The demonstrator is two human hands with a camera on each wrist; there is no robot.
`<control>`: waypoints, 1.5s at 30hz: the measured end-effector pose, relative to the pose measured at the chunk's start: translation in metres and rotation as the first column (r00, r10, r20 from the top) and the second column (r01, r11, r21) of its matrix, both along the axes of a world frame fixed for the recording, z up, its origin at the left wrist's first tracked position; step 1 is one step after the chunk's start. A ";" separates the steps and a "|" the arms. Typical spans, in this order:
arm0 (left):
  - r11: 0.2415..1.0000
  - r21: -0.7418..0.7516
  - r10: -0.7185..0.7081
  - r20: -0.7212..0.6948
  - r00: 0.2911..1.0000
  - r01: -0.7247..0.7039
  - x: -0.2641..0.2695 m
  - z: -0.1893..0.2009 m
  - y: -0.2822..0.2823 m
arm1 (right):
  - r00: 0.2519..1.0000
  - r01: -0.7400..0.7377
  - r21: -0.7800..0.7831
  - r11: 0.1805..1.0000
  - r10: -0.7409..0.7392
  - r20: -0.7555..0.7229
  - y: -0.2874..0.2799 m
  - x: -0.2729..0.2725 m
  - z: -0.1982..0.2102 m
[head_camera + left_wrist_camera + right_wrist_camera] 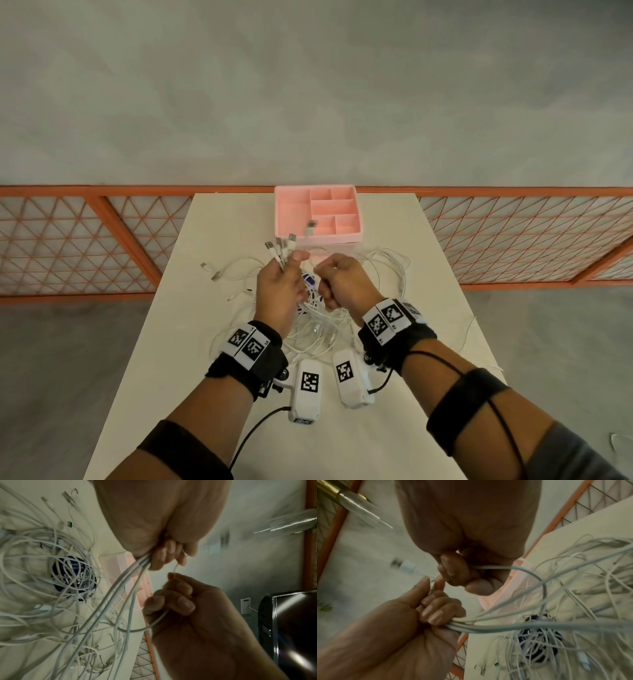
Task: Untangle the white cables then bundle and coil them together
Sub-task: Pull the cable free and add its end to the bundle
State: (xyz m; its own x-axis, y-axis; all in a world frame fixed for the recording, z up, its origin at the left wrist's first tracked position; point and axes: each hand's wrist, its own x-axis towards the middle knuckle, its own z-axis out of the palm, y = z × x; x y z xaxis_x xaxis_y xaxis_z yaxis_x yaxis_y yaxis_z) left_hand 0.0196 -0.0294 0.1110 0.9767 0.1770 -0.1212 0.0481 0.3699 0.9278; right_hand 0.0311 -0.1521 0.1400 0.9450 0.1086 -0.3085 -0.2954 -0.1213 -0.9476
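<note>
A tangle of white cables (318, 325) lies on the white table (205, 377), spread under and around both hands. My left hand (281, 284) is raised above the pile and grips a bunch of several cables (123, 582) just below their USB plugs (279, 246), which stick up past the fingers. My right hand (339, 281) is beside it, fingers curled, holding a single white cable (157, 622) that runs over to the left hand. That cable's USB plug (311, 228) points up in front of the pink tray. The same grip (452, 624) shows in the right wrist view.
A pink divided tray (318, 212) stands at the table's far edge, just beyond the hands. A dark blue round item (73, 574) lies under the cable pile. Loose plug ends (212, 272) lie left of the hands. An orange mesh fence (85, 240) runs behind the table.
</note>
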 end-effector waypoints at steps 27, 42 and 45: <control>0.979 0.185 -0.093 0.005 0.996 0.090 -0.002 -0.009 0.008 | 0.952 -0.173 -0.405 0.898 0.258 0.163 -0.024 -0.005 -0.041; 0.965 0.233 0.105 0.081 0.991 -0.121 -0.002 -0.012 0.017 | 0.995 -0.029 -0.543 0.839 0.077 0.065 -0.104 0.006 -0.070; 0.963 0.185 0.187 0.055 0.981 -0.194 -0.001 -0.012 0.016 | 0.986 -0.015 -0.572 0.820 0.106 0.126 -0.101 0.012 -0.058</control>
State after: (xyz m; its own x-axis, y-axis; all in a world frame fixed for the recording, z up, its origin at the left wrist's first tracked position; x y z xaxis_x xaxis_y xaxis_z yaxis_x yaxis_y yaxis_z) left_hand 0.0187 -0.0139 0.0990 0.9261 0.3760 -0.0319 -0.0420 0.1868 0.9815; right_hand 0.0432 -0.2533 0.0824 0.9810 0.0161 -0.1931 -0.1340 -0.6640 -0.7356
